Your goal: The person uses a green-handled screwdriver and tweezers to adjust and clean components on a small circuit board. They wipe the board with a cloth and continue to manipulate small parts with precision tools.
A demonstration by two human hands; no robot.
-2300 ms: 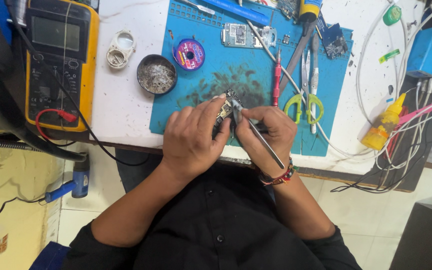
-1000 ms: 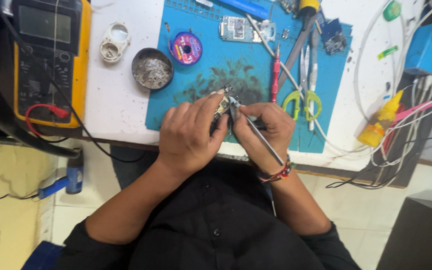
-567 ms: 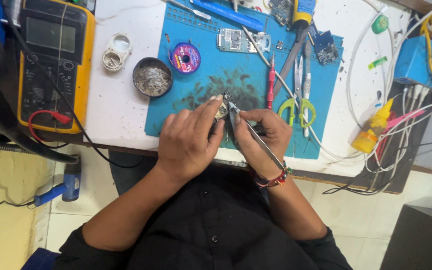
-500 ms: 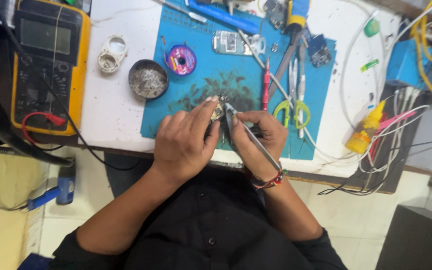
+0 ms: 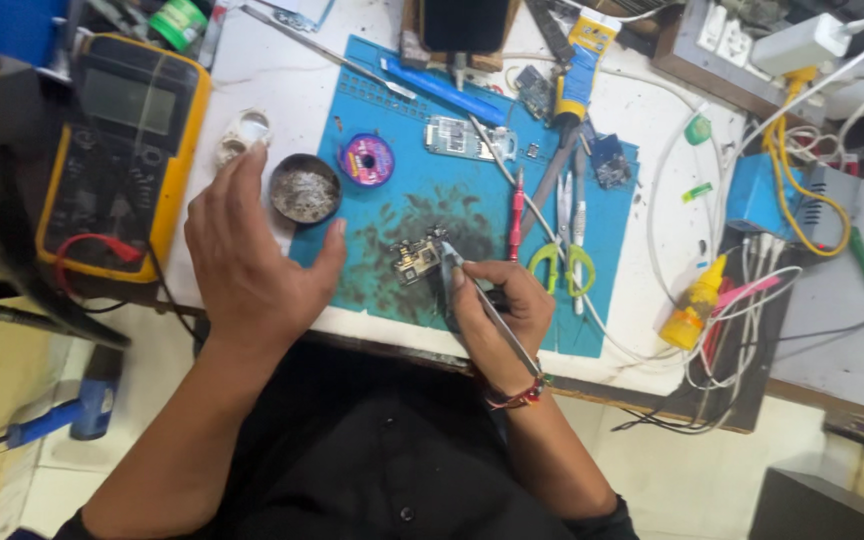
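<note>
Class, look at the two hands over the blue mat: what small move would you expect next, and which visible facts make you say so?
Probably the left hand comes back down to steady the small circuit board. It hovers open, holding nothing, beside the round metal tin, while the right hand alone holds the tweezers, their tip at the board's edge on the blue mat. The board lies unsupported, so it may slide.

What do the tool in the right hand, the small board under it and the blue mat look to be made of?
Tweezers in the right hand: bare metal, by the thin silver sheen. Small board: likely circuit-board laminate with shiny metal parts, too small to be sure. Blue mat: matte, probably silicone or rubber, with dark stains and moulded grooves along its top edge.
</note>
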